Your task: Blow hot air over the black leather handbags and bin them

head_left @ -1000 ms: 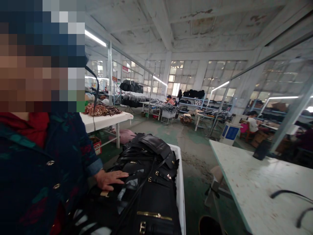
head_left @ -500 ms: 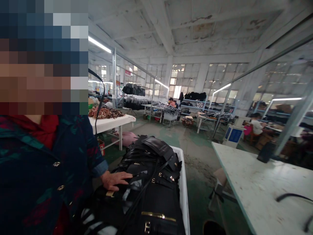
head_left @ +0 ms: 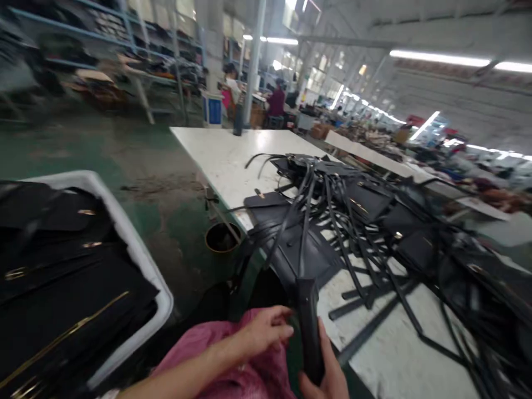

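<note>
In my right hand I grip a narrow black leather piece, held upright over my lap at the table's edge; some fingers are hidden behind it. My left hand is just left of it, apart from it, fingers loosely bent and spread with nothing seen in them. Beyond my hands a flat black leather bag panel lies at the table edge. Long black straps and more black leather bags are heaped across the white table.
On the left stands a white bin full of black bags with gold zips and buckles. A round dark bucket sits on the floor by the table. A dark upright object stands at the table's far end. Several people sit farther back.
My view has swung right and down, away from the person beside the bin, to the heaped table. Both my hands now show, the right one holding the black leather piece.
</note>
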Demonstrator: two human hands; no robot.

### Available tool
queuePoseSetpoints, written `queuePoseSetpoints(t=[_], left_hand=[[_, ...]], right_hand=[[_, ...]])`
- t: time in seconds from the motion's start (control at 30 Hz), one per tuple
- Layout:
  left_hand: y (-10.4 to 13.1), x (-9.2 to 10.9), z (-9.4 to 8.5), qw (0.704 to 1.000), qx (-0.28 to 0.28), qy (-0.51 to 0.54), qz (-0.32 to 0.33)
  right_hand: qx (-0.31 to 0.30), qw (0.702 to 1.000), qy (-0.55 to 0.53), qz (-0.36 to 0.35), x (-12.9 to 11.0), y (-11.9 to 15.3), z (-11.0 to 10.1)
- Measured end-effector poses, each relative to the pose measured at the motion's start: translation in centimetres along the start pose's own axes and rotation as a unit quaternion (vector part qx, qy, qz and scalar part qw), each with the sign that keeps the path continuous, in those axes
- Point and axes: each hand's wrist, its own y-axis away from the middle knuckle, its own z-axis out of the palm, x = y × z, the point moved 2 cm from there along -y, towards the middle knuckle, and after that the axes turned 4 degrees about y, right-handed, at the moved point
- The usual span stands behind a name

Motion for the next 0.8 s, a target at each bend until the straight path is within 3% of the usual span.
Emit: queuePoseSetpoints(t=[0.07,0.13,0.23,0.37,0.47,0.7,0.8], left_hand=[[-0.8,-0.8,-1.7,0.993,0.106,0.047,-0.027],[-1.3,-0.7,-3.0,0.984,0.152,0.083,-0.036],[-2.7,0.2,-3.0,0.984,0.147,0.1,-0.026],[-5.6,0.9,-1.3,0.984,0.143,0.108,-0.008],[-7.0,0.8,-0.8,0.981,0.164,0.099,-0.002],[-7.0,0.4,-1.1,0.977,0.195,0.076,0.039],[-6.7,0.3,-1.1,0.977,0.191,0.079,0.046]], right_hand=[[0.028,0.999,-0.019,0.017,1.3,0.3,-0.6],[0.043,0.998,-0.049,0.028,1.9,1.0,-1.5],[0.03,0.99,-0.126,0.047,1.9,1.9,-3.2],[-0.078,0.961,-0.236,0.125,0.9,2.3,-4.9],[-0.118,0.943,-0.28,0.133,-0.4,1.9,-5.8],[-0.204,0.925,-0.305,0.098,-2.0,-2.2,-6.1],[-0.194,0.93,-0.302,0.081,-2.5,-5.1,-6.0]])
